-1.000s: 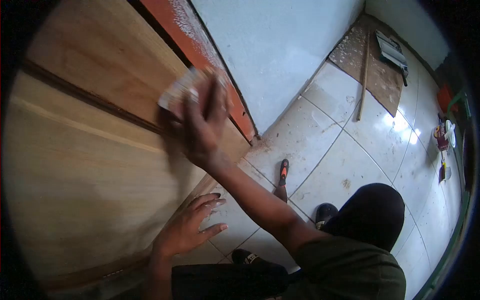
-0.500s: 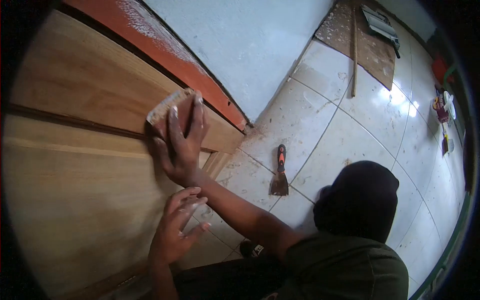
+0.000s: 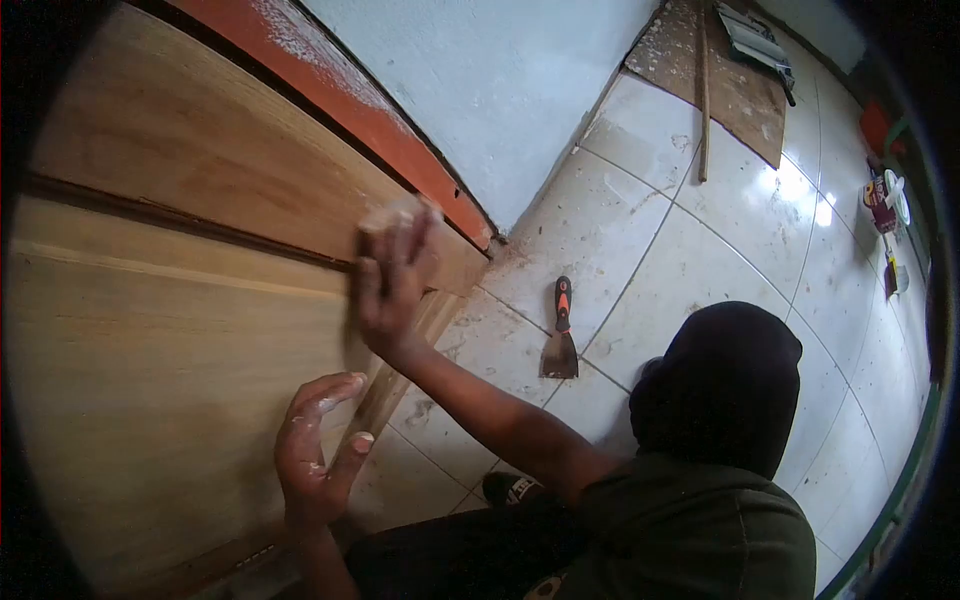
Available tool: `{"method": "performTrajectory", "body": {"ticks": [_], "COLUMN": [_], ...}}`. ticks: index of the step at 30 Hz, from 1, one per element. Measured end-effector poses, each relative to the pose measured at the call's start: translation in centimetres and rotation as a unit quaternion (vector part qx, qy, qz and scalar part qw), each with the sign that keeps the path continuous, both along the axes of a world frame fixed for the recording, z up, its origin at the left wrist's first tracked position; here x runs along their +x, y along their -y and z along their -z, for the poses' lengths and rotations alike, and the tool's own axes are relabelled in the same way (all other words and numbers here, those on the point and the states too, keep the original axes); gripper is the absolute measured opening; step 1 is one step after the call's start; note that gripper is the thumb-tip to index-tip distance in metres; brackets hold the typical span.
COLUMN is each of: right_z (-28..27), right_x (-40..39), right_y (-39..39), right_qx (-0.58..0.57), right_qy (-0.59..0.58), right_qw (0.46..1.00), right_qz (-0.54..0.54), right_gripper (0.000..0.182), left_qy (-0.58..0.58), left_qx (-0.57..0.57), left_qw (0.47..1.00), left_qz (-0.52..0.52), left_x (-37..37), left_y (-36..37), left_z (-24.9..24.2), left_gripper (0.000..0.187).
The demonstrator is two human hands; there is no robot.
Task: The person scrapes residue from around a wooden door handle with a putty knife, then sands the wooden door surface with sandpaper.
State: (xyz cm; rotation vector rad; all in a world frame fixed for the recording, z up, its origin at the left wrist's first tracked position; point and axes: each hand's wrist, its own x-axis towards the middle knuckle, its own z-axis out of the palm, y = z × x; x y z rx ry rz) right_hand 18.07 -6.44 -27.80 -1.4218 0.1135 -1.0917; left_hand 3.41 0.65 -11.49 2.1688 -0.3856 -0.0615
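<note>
My right hand [image 3: 397, 275] presses a sanding block [image 3: 405, 212] against a wooden panelled door [image 3: 180, 330], near its upper right edge. The block looks reddish with a rough tan edge, and motion smears both it and the fingers. Lower down, my left hand [image 3: 325, 435] hovers in front of the door's pale panel. Its whitened fingers curve apart from the thumb, with nothing between them. On the tiled floor [image 3: 640, 290], to the right of my right forearm, lies a putty knife [image 3: 562, 335] with a black and orange handle.
An orange frame strip [image 3: 350, 110] borders the door beside a white wall [image 3: 500, 90]. Farther back are a dusty brown board [image 3: 740, 105], a wooden stick [image 3: 704, 110], a paint tray [image 3: 755, 45], a tub [image 3: 885, 200] and a brush [image 3: 895, 275]. A rounded black-covered form [image 3: 720, 390] sits lower right.
My right hand has slid the sanding block rightward and slightly down along the door. The left hand has dropped away from the right wrist, toward the lower left.
</note>
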Motion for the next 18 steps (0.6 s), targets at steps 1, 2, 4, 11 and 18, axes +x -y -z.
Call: {"method": "performTrajectory", "body": {"ticks": [1,2,4,11,18], "right_z": [-1.7,-1.5,-0.7,13.1,-5.9], "right_x": [0.2,0.8,0.7,-1.6,0.3], "right_y": [0.5,0.9,1.6,-2.4,2.1], "right_qx": [-0.031,-0.071,-0.148,0.065,-0.124], "right_qy": [0.032,0.041,0.054,-0.250,0.070], "right_qw": [0.999,0.996,0.987,0.966,0.988], "right_qz": [-0.018,-0.019,-0.029,0.010,-0.064], "right_gripper": [0.068,0.066,0.064,0.057,0.073], "left_qy": [0.001,0.006,0.006,0.008,-0.001], "left_qx": [-0.004,-0.009,-0.003,0.011,0.023], "left_qw": [1.000,1.000,1.000,1.000,1.000], "left_qz": [-0.005,-0.009,-0.018,-0.004,-0.018], "left_x": [-0.1,-0.1,-0.5,0.6,1.0], "left_y": [-0.1,-0.2,-0.3,0.4,-0.5], "left_z": [0.1,0.4,0.5,-0.2,1.2], "left_gripper": [0.043,0.043,0.044,0.044,0.042]}}
